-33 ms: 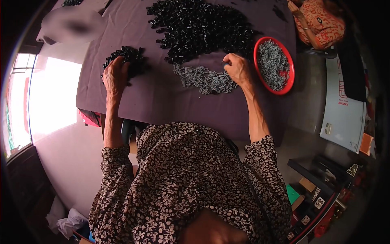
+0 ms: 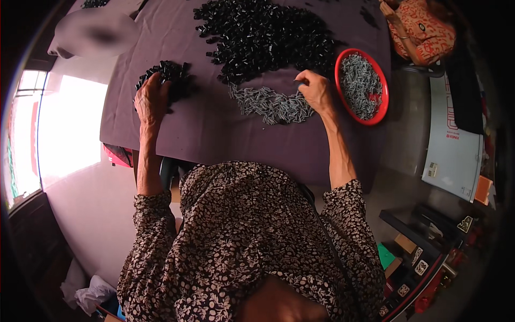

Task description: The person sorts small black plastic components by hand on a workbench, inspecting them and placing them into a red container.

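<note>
My left hand point(image 2: 151, 102) rests on a small pile of short black pieces point(image 2: 174, 75) at the table's left. Its thumb and fingers curl down into the pile, so the tips are hidden. My right hand point(image 2: 316, 92) is pinched, thumb against forefinger, with a small dark piece point(image 2: 299, 82) at the tips. Just below and left of it, a band of small grey cylindrical pins point(image 2: 271, 105) is spread on the cloth. Beyond that band lies a large heap of similar black pieces point(image 2: 263, 37).
A red oval basin point(image 2: 386, 102) of grey pins stands right of my right hand. The table has a purple-brown cloth point(image 2: 209, 129). Another person in patterned orange clothing point(image 2: 424, 32) sits at the far right. A white carton point(image 2: 453, 161) lies at the right.
</note>
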Tool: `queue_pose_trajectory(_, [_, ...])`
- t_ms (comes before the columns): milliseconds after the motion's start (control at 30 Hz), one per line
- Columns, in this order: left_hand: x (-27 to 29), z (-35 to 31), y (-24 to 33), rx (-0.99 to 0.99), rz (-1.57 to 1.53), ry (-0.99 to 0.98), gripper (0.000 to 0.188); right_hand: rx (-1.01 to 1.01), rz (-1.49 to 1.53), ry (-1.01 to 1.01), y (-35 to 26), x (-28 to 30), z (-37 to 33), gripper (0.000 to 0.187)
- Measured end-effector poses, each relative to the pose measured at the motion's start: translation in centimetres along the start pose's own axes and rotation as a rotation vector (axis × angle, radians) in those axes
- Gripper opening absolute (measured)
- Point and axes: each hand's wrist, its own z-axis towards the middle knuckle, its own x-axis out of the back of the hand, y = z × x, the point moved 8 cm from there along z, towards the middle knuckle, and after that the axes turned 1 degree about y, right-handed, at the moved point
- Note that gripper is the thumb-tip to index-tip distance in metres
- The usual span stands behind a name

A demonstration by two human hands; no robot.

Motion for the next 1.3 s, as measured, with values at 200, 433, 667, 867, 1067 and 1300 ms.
queue_pose_trajectory(200, [0.8, -0.5, 3.9, -0.185, -0.108, 0.11, 0.021, -0.269, 0.734, -0.045, 2.8, -0.4, -0.5, 0.014])
queue_pose_trajectory(433, [-5.2, -3.6, 16.9, 0.044, -0.99, -0.56, 0.032, -0.269, 1.059, -0.012, 1.1, -0.2, -1.0, 0.019])
queue_pose_trajectory(667, [-9.0, -5.0, 21.5, 0.114, -1.318, -0.712, 0.025, -0.117, 0.949, -0.075, -1.3, 0.0, -1.9, 0.021])
queue_pose_trajectory(867, [-7.9, -3.9, 21.8, 0.004, -1.083, -0.65, 0.022, -0.143, 1.034, -0.004, -2.0, 0.2, -1.6, 0.015])
queue_pose_trajectory(1067, [-9.6, -4.7, 20.1, 0.152, -1.318, -0.704, 0.021, -0.105, 0.127, 0.082, -0.9, 1.6, -0.4, 0.016])
queue_pose_trajectory(1300, [-10.1, -5.1, 19.8, 0.456, -1.677, -0.753, 0.016, 0.133, 0.443, 0.106, -5.4, 3.4, -1.8, 0.03])
